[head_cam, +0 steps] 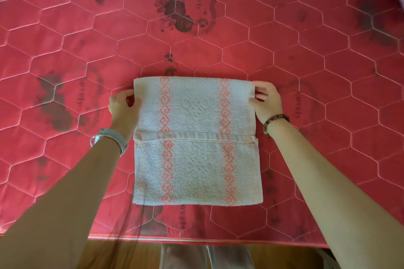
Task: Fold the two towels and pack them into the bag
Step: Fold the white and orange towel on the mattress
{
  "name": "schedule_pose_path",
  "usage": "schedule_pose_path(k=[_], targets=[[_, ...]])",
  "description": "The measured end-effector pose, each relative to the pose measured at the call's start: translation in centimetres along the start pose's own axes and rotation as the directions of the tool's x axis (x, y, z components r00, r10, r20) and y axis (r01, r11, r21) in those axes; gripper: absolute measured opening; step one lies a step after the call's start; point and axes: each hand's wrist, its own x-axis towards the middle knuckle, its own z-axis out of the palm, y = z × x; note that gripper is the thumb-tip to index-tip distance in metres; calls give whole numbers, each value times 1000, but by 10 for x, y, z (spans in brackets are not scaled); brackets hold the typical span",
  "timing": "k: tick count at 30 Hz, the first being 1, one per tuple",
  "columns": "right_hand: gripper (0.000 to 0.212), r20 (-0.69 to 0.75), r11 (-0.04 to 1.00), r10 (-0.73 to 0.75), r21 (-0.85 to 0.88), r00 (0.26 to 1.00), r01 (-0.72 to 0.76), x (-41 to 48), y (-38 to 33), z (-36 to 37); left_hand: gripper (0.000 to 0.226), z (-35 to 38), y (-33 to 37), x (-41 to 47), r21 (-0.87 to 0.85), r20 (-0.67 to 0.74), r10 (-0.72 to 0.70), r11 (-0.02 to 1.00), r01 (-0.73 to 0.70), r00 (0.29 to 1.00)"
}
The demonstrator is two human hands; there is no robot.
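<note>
Both hands are on the towel, and it looks like a fold is about to be made from the far edge. The left hand pinches the far left corner between curled fingers and thumb. The right hand pinches the far right corner the same way, and neither holds anything else. To do this well, I'd say lift both corners together and level, and keep the far edge taut between the hands so the terry doesn't sag in the middle. Then bring that edge straight toward the body and lay it down square on the near edge. The two pink patterned stripes make a handy guide: if they stack on themselves, the fold is true. The hem band running across the middle is thicker, so it could bunch; a flat palm pressed along it after the fold should settle it. As for position, the towel lies flat on the red quilted mattress, close to its near edge and centred in front of the person. It stretches between the two forearms, with its far corners in the fingers and its near edge back past the wrists. No bag and no second towel show in this view.
</note>
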Motion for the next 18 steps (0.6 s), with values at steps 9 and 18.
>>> schedule_pose_path(k=[9,18], targets=[[34,-16,996,66,-64,998,-67,37,-19,14,20,2,57,13,-163,-28,-81,984,75,996],[28,125,922,-39,-377,991,84,36,-19,8,25,-17,58,6,-2,85,104,995,-104,991]])
